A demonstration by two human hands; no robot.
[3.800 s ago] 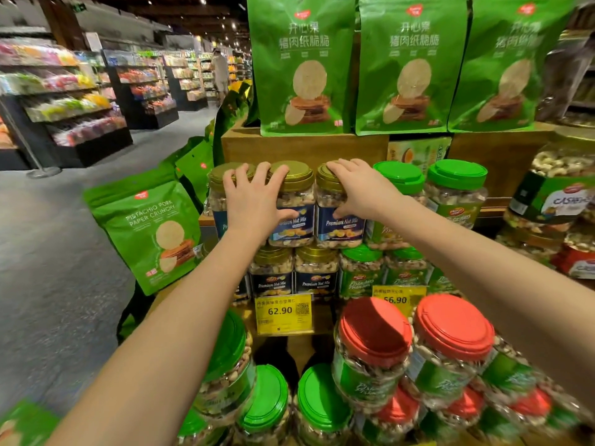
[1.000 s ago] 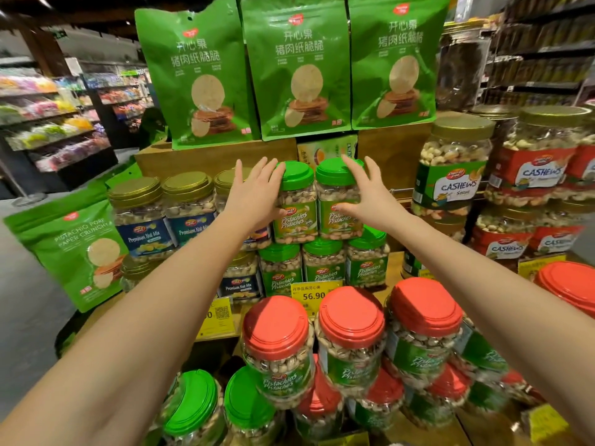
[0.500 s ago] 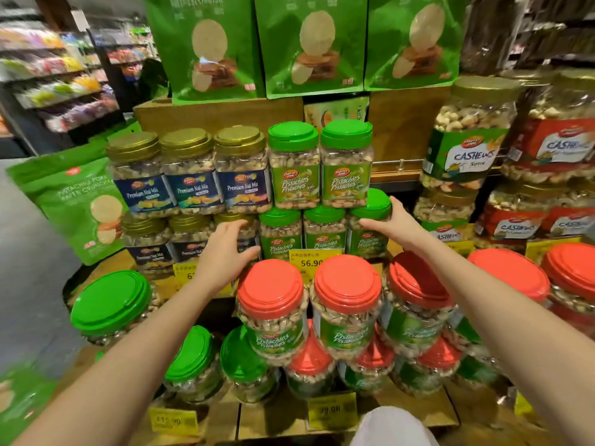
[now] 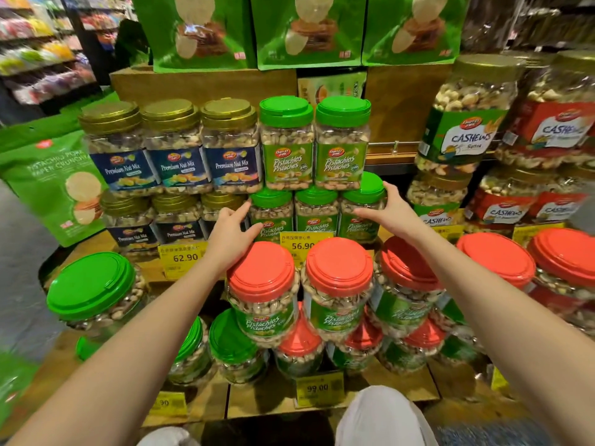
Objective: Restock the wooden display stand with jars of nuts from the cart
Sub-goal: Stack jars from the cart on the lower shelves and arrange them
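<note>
On the wooden display stand (image 4: 206,82), three green-lidded pistachio jars form a low row under two more pistachio jars (image 4: 286,146). My left hand (image 4: 230,235) lies with straight fingers against the left jar (image 4: 270,211) of that row. Against the side and lid edge of the right jar (image 4: 360,217) rests my right hand (image 4: 391,212), its thumb across the jar's front. The row sits pressed between both hands. No cart is in view.
Gold-lidded Premium Nut Mix jars (image 4: 175,146) stand left of the pistachios, cashew jars (image 4: 463,123) to the right. Large red-lidded jars (image 4: 262,278) are stacked just below my wrists. A big green-lidded jar (image 4: 90,284) sits low left. Green snack bags (image 4: 309,27) hang above.
Both hands dropped from the top pistachio jars to the lower row. My left hand moved right onto the left jar; my view tilted down and closer.
</note>
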